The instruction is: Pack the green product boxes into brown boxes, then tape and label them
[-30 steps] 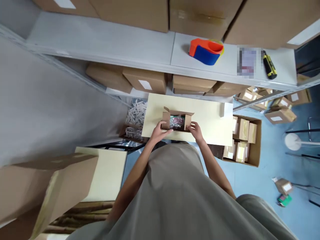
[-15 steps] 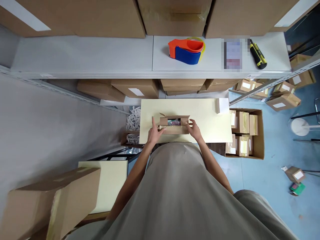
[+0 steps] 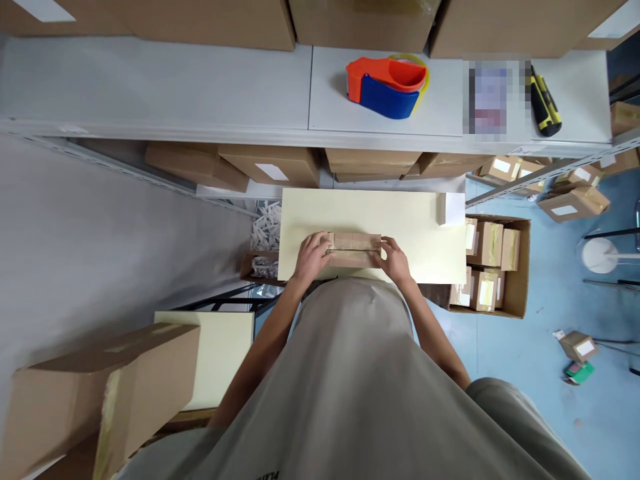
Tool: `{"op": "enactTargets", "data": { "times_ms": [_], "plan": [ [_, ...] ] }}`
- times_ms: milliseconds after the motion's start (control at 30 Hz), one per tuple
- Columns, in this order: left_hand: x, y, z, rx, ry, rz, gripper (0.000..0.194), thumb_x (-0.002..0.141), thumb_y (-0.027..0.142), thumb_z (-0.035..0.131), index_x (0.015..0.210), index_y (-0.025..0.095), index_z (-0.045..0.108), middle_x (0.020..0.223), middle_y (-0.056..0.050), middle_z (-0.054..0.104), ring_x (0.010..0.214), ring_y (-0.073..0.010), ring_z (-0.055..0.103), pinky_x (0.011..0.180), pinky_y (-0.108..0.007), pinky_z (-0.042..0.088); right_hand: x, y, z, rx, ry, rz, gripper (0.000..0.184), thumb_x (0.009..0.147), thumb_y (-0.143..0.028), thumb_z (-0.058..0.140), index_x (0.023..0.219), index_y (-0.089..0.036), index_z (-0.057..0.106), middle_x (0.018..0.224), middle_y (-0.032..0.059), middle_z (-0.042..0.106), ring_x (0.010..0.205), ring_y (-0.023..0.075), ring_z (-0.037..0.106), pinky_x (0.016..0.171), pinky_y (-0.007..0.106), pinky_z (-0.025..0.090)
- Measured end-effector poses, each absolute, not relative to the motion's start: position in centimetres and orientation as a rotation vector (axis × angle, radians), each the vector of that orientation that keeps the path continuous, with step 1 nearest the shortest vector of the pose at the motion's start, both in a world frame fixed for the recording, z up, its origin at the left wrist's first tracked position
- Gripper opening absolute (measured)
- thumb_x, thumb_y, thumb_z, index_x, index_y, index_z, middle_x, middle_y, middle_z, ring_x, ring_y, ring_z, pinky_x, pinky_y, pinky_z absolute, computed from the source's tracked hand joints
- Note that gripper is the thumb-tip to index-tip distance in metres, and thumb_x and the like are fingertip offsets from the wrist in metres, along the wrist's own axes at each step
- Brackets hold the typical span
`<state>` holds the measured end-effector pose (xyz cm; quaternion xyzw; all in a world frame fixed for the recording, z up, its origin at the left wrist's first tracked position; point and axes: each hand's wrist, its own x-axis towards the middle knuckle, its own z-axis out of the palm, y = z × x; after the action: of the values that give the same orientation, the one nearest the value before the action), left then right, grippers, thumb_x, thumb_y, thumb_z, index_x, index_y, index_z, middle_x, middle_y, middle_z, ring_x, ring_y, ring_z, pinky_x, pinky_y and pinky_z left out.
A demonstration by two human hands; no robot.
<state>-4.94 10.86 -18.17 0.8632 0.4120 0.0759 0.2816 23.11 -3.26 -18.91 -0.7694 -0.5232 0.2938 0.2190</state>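
A small cardboard box [image 3: 356, 251] lies lengthwise on the cream table [image 3: 370, 208], its two long top flaps folded down and meeting along a middle seam. My left hand [image 3: 311, 257] grips its left end, fingers curled over the top corner. At the opposite end, my right hand [image 3: 393, 259] holds the box with thumb and fingers bent around the edge. The flaps cover whatever is inside.
A white block-shaped box [image 3: 451, 209] sits at the table's right end. On the shelf above are an orange-and-blue tape dispenser [image 3: 387, 87] and a black-and-yellow cutter [image 3: 546, 107]. An open carton [image 3: 517, 267] of small boxes stands to the right, paper shreds [image 3: 266, 227] to the left.
The box's long flaps have been folded shut, covering the colourful contents that showed before. My left index finger, stretched out earlier, now curls onto the box. The view has shifted slightly.
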Motion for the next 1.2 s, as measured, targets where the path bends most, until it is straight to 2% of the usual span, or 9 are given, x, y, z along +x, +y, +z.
{"op": "enactTargets", "data": {
  "times_ms": [100,300,467,600,700,833,933,1033,1200],
  "plan": [
    [-5.2,9.9,-19.0,2.219,1.131,0.250,0.023,0.101,0.022,0.077,0.124,0.024,0.078,0.164,-0.015,0.063,0.152,-0.0352,0.062,0.130,-0.054,0.051,23.2,-3.8,-19.7,-2.101,-1.366,0.835,0.028,0.107,-0.039,0.065,0.127,-0.028,0.081,0.159,0.0118,0.069,0.133,0.0351,0.074,0.108,0.054,0.066],
    [-5.1,8.5,-20.5,2.068,1.172,0.336,0.030,0.109,0.023,0.061,0.138,0.023,0.071,0.181,-0.013,0.048,0.166,-0.0288,0.050,0.133,-0.048,0.049,23.3,-3.9,-21.8,-1.911,-1.047,1.006,0.037,0.105,-0.056,0.065,0.123,-0.028,0.080,0.147,0.0115,0.076,0.124,0.0292,0.077,0.101,0.047,0.069],
    [-5.3,9.2,-19.9,2.177,1.150,0.280,0.026,0.106,0.025,0.067,0.131,0.023,0.075,0.176,-0.013,0.054,0.168,-0.0329,0.046,0.137,-0.055,0.043,24.0,-3.3,-21.3,-1.990,-1.199,0.987,0.025,0.102,-0.040,0.069,0.121,-0.027,0.081,0.150,0.0123,0.073,0.111,0.0277,0.081,0.097,0.046,0.071],
    [-3.4,12.2,-16.4,2.355,1.144,0.351,0.020,0.100,0.029,0.077,0.118,0.021,0.080,0.181,-0.015,0.046,0.176,-0.0428,0.029,0.139,-0.065,0.038,25.4,0.5,-17.2,-2.045,-1.578,0.629,0.020,0.103,-0.034,0.072,0.118,-0.027,0.083,0.157,0.0142,0.069,0.128,0.0346,0.076,0.107,0.054,0.066],
    [0.1,16.0,-11.7,2.462,1.096,0.569,0.024,0.103,0.032,0.075,0.125,0.021,0.080,0.186,-0.015,0.038,0.178,-0.0425,0.021,0.141,-0.067,0.033,27.1,6.6,-11.7,-1.925,-1.712,0.233,0.029,0.108,-0.038,0.069,0.132,-0.025,0.079,0.156,0.0172,0.068,0.142,0.0389,0.067,0.119,0.060,0.057],
    [5.4,21.1,-4.4,2.512,0.996,0.886,0.029,0.106,0.031,0.072,0.134,0.021,0.077,0.185,-0.013,0.040,0.179,-0.0398,0.021,0.141,-0.068,0.033,29.4,16.3,-3.4,-1.820,-1.744,-0.106,0.048,0.110,-0.036,0.063,0.156,-0.021,0.062,0.166,0.0205,0.060,0.152,0.0406,0.056,0.128,0.063,0.045],
    [8.2,23.2,-0.6,2.506,0.917,1.038,0.032,0.105,0.029,0.073,0.136,0.021,0.076,0.183,-0.015,0.044,0.178,-0.0401,0.024,0.141,-0.068,0.034,30.7,22.3,0.0,-1.947,-1.741,-0.120,0.059,0.104,-0.029,0.066,0.158,-0.010,0.055,0.161,0.0296,0.060,0.150,0.0452,0.056,0.127,0.065,0.043],
    [9.8,23.7,0.9,2.488,0.881,1.077,0.034,0.104,0.027,0.074,0.137,0.021,0.075,0.179,-0.016,0.049,0.176,-0.0414,0.028,0.140,-0.069,0.034,31.7,26.0,0.6,-2.125,-1.761,-0.009,0.059,0.096,-0.021,0.069,0.151,-0.001,0.056,0.150,0.0369,0.065,0.143,0.0476,0.060,0.125,0.067,0.042],
    [9.7,22.5,-0.1,2.440,0.878,1.034,0.034,0.101,0.025,0.076,0.134,0.020,0.076,0.168,-0.015,0.061,0.170,-0.0413,0.041,0.140,-0.065,0.037,32.5,27.4,-0.1,-2.127,-1.799,0.039,0.050,0.098,-0.019,0.067,0.144,-0.001,0.058,0.129,0.0348,0.075,0.132,0.0455,0.068,0.122,0.066,0.046]
  ]
}}
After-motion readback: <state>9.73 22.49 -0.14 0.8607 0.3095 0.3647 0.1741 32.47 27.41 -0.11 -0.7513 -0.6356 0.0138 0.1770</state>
